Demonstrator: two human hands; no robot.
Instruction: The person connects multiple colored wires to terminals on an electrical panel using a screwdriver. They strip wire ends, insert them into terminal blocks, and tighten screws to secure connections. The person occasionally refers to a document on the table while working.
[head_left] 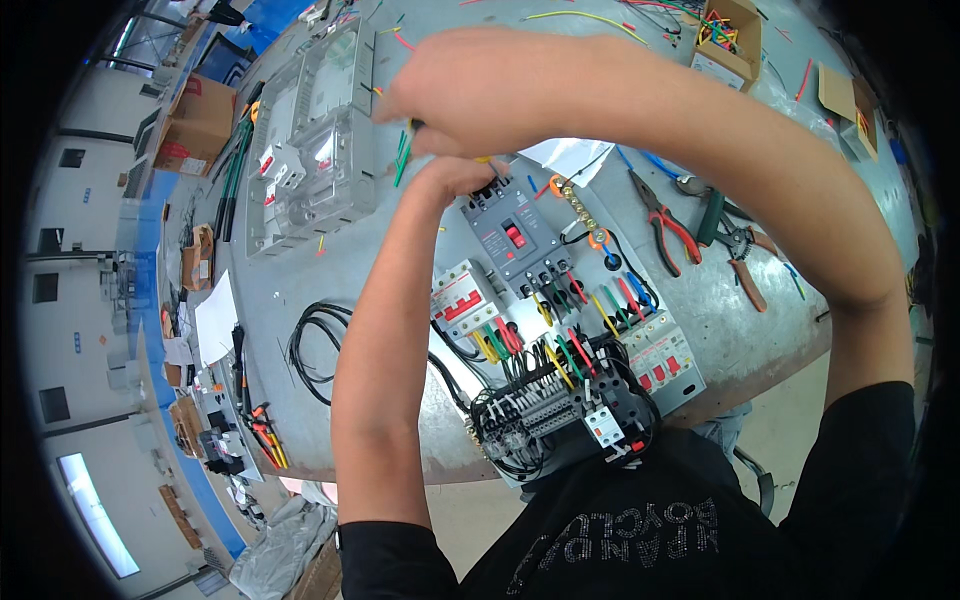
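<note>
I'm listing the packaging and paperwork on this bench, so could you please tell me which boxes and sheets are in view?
Open brown carton: far right, holding coloured wire offcuts.
Closed brown carton: far left, red-marked label.
White paper sheet: left edge of bench.
Flat cardboard piece: far right.

A dark grey breaker (512, 238) with a red switch lies flat, coloured wires (560, 290) at its near edge.

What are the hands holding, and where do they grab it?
The right hand pinches thin green wires at their upper ends. The left hand sits just below; its grip cannot be told.
</note>
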